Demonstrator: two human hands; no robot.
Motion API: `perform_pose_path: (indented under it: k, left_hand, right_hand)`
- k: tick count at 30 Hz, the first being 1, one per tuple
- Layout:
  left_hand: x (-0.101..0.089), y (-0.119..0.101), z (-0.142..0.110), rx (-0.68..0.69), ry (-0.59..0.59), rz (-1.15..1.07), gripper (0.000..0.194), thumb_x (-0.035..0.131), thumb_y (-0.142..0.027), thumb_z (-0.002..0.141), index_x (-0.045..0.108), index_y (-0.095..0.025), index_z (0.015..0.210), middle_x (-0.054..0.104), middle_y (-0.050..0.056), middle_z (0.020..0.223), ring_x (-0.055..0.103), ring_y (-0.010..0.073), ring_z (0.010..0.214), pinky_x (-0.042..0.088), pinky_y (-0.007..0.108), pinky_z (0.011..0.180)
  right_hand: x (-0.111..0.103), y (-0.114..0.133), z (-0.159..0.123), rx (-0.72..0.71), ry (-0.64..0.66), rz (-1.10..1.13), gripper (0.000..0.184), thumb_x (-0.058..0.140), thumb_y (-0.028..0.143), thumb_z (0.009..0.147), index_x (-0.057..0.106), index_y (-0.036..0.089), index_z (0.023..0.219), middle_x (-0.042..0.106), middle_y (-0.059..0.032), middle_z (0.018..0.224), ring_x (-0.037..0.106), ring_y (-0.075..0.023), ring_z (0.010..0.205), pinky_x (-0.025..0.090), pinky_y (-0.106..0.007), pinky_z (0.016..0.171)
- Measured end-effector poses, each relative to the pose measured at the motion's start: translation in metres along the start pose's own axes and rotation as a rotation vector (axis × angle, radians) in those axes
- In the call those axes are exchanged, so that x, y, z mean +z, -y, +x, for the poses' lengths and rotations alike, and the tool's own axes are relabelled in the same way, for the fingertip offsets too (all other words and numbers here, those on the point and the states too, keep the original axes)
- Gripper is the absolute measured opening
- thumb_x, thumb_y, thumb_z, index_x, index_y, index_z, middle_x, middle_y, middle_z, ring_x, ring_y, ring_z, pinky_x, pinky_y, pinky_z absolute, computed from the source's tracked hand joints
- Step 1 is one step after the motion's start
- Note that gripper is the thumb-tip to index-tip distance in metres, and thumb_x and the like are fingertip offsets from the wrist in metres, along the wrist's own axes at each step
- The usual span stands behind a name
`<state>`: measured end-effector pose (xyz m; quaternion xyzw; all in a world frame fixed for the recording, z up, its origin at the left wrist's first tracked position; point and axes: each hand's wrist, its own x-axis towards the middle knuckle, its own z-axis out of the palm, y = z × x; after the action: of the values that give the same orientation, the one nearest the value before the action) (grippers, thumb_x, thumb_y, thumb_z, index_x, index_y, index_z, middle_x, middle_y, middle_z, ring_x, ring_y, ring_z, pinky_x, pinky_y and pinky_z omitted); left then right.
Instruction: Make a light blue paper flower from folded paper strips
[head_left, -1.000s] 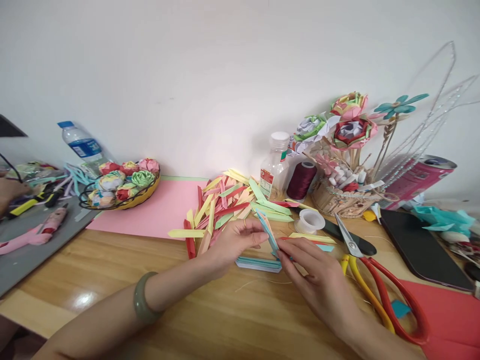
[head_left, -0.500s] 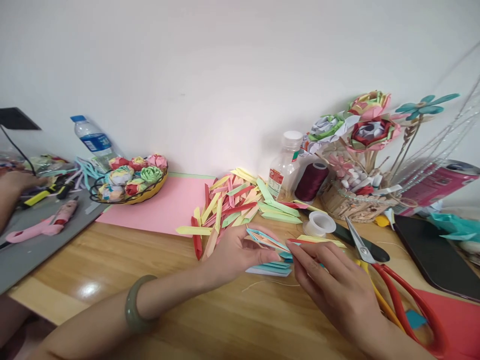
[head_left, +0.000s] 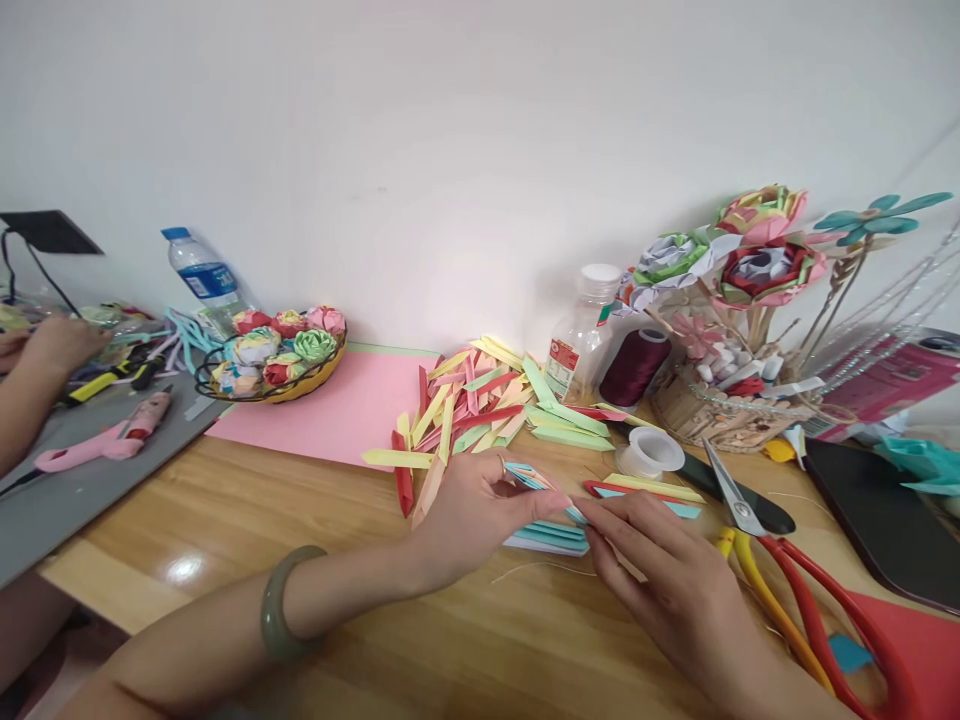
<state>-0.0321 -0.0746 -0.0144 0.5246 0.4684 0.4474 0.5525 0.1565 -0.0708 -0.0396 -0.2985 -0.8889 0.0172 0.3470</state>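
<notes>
My left hand point(head_left: 466, 512) pinches a small bundle of folded paper strips point(head_left: 528, 476), blue with some orange, between thumb and fingers. At the bundle's right end my right hand point(head_left: 664, 560) is closed on its tip with thumb and forefinger. Fingers cover much of the bundle. Just below it on the table lie folded light-blue strips point(head_left: 553, 538). Beyond my right hand are a yellow strip point(head_left: 654, 487) and red and blue ones. A heap of folded coloured strips point(head_left: 472, 405) lies behind my left hand.
Open scissors point(head_left: 742, 512) lie right of my right hand, near a dark phone point(head_left: 877, 510). A spool point(head_left: 651, 452), purple thread point(head_left: 636, 368), a bottle point(head_left: 581, 340) and a basket of paper flowers point(head_left: 720, 415) stand behind. At left are a glue gun point(head_left: 112, 445) and another person's hand point(head_left: 67, 345).
The bundle, more spread before, is now pressed narrower between my hands. More of the red and blue strips by my right hand shows. The whole view has shifted slightly.
</notes>
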Motion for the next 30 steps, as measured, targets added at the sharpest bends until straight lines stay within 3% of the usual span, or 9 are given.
perform_pose_path:
  k: [3, 7, 10, 15, 20, 25, 30]
  left_hand:
    - [-0.006, 0.001, 0.004, 0.021, -0.005, 0.116, 0.025, 0.069, -0.036, 0.066, 0.065, -0.015, 0.077, 0.066, 0.003, 0.075, 0.059, 0.015, 0.068, 0.047, 0.025, 0.063]
    - [-0.018, 0.011, 0.011, 0.167, -0.068, 0.352, 0.021, 0.067, -0.028, 0.07, 0.064, -0.018, 0.088, 0.065, 0.004, 0.091, 0.059, 0.016, 0.083, 0.047, 0.026, 0.073]
    - [-0.026, 0.024, 0.012, 0.305, 0.001, 0.611, 0.007, 0.063, -0.024, 0.075, 0.066, -0.018, 0.077, 0.066, 0.003, 0.083, 0.058, 0.0161, 0.084, 0.045, 0.028, 0.077]
    - [-0.031, 0.042, 0.002, 0.41, 0.138, 0.931, 0.011, 0.055, -0.022, 0.081, 0.066, -0.019, 0.081, 0.066, 0.002, 0.084, 0.059, 0.0143, 0.078, 0.045, 0.027, 0.072]
    - [-0.033, 0.049, -0.007, 0.495, 0.228, 1.077, 0.028, 0.063, -0.038, 0.074, 0.06, -0.017, 0.092, 0.065, 0.006, 0.092, 0.058, 0.0193, 0.088, 0.046, 0.03, 0.076]
    - [-0.033, 0.05, -0.01, 0.558, 0.244, 1.169, 0.021, 0.058, -0.032, 0.079, 0.057, -0.016, 0.092, 0.065, 0.005, 0.09, 0.058, 0.0188, 0.087, 0.047, 0.031, 0.076]
    - [-0.032, 0.05, -0.007, 0.48, 0.208, 1.117, 0.022, 0.061, -0.03, 0.077, 0.058, -0.016, 0.092, 0.065, 0.006, 0.092, 0.058, 0.0191, 0.089, 0.047, 0.031, 0.078]
  right_hand:
    - [0.0, -0.003, 0.0, 0.015, 0.034, 0.048, 0.028, 0.046, 0.012, 0.087, 0.052, 0.02, 0.114, 0.061, -0.0056, 0.087, 0.058, -0.0149, 0.079, 0.05, -0.029, 0.067]
    - [0.002, -0.01, -0.001, -0.027, 0.101, -0.094, 0.023, 0.041, 0.016, 0.09, 0.056, 0.016, 0.107, 0.062, -0.0085, 0.088, 0.059, -0.0176, 0.081, 0.051, -0.029, 0.065]
    - [0.006, -0.013, -0.001, -0.105, 0.176, -0.212, 0.027, 0.034, 0.015, 0.091, 0.06, 0.014, 0.097, 0.063, -0.009, 0.083, 0.059, -0.0203, 0.082, 0.051, -0.032, 0.067]
    - [0.01, -0.01, -0.003, -0.184, 0.259, -0.312, 0.033, 0.028, 0.013, 0.092, 0.061, 0.013, 0.095, 0.062, -0.0067, 0.074, 0.058, -0.0188, 0.072, 0.049, -0.032, 0.063]
    - [0.01, -0.005, -0.009, -0.204, 0.276, -0.332, 0.037, 0.024, 0.011, 0.092, 0.061, 0.009, 0.097, 0.063, -0.009, 0.078, 0.057, -0.019, 0.069, 0.047, -0.03, 0.055]
    - [0.013, -0.005, -0.011, -0.146, 0.264, -0.291, 0.036, 0.025, 0.015, 0.093, 0.061, 0.012, 0.097, 0.063, -0.0079, 0.079, 0.059, -0.0182, 0.072, 0.048, -0.029, 0.057]
    - [0.015, -0.005, -0.012, -0.128, 0.171, -0.307, 0.027, 0.039, 0.026, 0.092, 0.059, 0.013, 0.103, 0.065, -0.0086, 0.089, 0.06, -0.0188, 0.08, 0.049, -0.03, 0.063]
